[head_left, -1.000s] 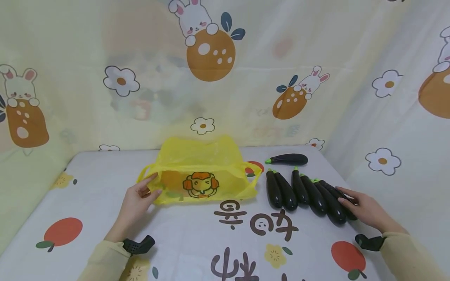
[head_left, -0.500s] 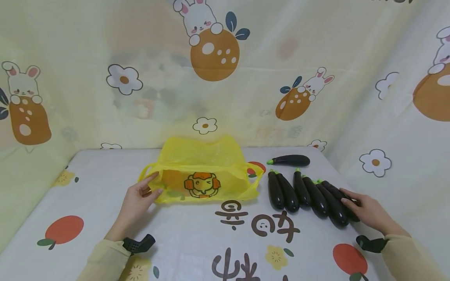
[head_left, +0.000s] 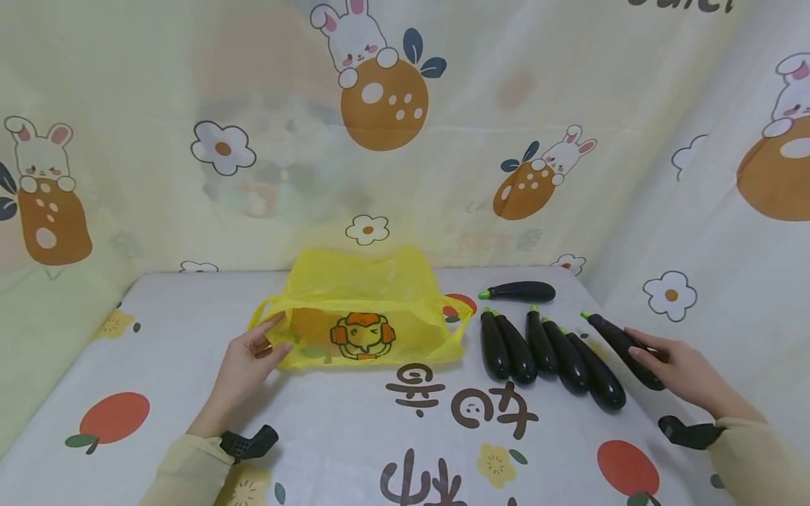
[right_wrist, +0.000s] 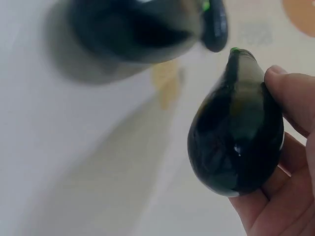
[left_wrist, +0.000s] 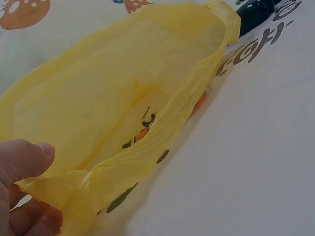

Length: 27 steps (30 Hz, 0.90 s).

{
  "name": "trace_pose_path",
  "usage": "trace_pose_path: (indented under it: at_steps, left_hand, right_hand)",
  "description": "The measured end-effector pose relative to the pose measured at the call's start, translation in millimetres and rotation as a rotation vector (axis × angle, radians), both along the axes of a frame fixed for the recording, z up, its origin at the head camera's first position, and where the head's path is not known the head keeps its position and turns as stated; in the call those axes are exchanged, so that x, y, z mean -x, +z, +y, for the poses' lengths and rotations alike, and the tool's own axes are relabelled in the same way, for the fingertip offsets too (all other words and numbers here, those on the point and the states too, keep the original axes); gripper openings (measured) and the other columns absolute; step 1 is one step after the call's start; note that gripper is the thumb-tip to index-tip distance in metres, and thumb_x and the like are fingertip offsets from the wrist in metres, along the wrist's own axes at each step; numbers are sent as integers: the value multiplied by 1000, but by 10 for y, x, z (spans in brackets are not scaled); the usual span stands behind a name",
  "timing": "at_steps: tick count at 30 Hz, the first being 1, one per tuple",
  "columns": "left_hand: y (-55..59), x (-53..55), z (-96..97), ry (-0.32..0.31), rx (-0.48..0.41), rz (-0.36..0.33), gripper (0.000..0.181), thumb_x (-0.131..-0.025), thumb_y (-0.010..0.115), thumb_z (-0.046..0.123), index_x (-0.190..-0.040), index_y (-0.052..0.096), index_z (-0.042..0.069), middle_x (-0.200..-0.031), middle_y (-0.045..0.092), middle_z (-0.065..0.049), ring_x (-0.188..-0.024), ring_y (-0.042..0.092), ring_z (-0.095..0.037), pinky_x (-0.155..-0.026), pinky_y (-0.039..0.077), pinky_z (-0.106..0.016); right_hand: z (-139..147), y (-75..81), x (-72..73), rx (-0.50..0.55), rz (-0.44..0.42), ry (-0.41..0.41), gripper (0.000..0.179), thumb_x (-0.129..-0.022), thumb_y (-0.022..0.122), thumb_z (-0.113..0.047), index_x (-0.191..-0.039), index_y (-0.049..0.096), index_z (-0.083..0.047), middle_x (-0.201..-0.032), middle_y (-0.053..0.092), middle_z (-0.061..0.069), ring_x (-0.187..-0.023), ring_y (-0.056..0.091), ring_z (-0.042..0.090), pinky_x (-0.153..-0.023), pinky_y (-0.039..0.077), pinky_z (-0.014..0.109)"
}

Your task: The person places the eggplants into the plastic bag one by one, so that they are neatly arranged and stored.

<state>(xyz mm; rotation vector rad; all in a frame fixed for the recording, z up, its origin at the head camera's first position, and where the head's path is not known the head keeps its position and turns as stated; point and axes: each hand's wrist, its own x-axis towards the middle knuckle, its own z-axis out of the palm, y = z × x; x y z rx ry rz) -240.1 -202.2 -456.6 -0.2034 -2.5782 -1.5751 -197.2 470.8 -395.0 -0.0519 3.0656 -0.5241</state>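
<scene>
A yellow plastic bag (head_left: pixel 420 334) with a printed cartoon face lies with its mouth spread apart on the table. At its left handle, my left hand (head_left: pixel 249 365) pinches the edge between thumb and fingers, as the left wrist view shows with the thumb (left_wrist: pixel 29 157) over the plastic. My right hand (head_left: pixel 680 372) grips a dark eggplant (head_left: pixel 616 336) by its thick half, green stem pointing away to the left. The right wrist view shows that eggplant (right_wrist: pixel 236 132) between thumb and fingers, apart from the table. Left of it several eggplants (head_left: pixel 569 358) lie in a row.
Behind the row, another eggplant (head_left: pixel 522 291) lies sideways. The table is covered by a white printed cloth (head_left: pixel 329 436). A patterned curtain (head_left: pixel 285 91) hangs along the back and both sides.
My right hand has lifted the rightmost eggplant away from the row and moved slightly to the right with it. My left hand still holds the bag in the same place.
</scene>
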Motion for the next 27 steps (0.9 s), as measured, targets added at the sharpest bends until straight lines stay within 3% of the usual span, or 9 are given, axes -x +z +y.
trace_pose_path:
  at_steps: [5,9,14,17,20,26,27]
  left_hand:
    - [-9,-3,-8,11,10,1,56,-97,69,11,-150,51,5,-144,58,-24,-118,65,-34,-99,54,-41]
    - [-4,5,-8,29,37,1,56,-96,70,11,-149,52,7,-131,61,-21,-101,59,-27,-95,54,-35]
    - [1,12,-1,31,34,7,56,-95,71,10,-148,54,7,-96,57,-11,-84,53,-21,-81,52,-26]
    - [13,12,3,30,31,18,56,-94,72,11,-147,55,6,-76,38,0,-81,51,-17,-80,51,-23]
    - [30,9,8,28,30,30,56,-94,73,11,-147,55,6,-71,39,3,-84,52,-16,-89,53,-27]
    - [38,4,8,23,6,31,55,-94,73,11,-146,56,6,-74,43,2,-82,52,-17,-89,53,-27]
    - [40,2,7,27,13,30,55,-94,73,12,-146,56,6,-75,45,2,-86,54,-17,-91,54,-29]
  right_hand:
    - [-92,236,-49,28,-2,37,57,-106,57,-29,-148,45,7,-104,69,21,-76,52,13,-61,38,29]
    - [-206,431,-97,37,-3,67,55,-105,59,-28,-148,47,5,-104,71,16,-74,52,9,-61,39,28]
    - [-357,615,-141,41,77,137,49,-102,64,-23,-143,55,2,-106,72,16,-71,51,5,-58,38,26]
    - [-467,700,-162,45,92,169,47,-101,65,-21,-142,57,0,-109,72,18,-70,52,5,-58,38,25]
    - [-605,784,-178,45,75,192,46,-101,66,-22,-143,58,-5,-118,71,20,-72,53,5,-58,39,25]
    - [-940,914,-162,51,41,258,45,-100,67,-25,-143,61,-13,-127,69,20,-76,52,5,-60,39,25]
    - [-1001,918,-151,62,38,271,44,-100,67,-24,-143,62,-14,-122,70,17,-75,52,5,-59,40,25]
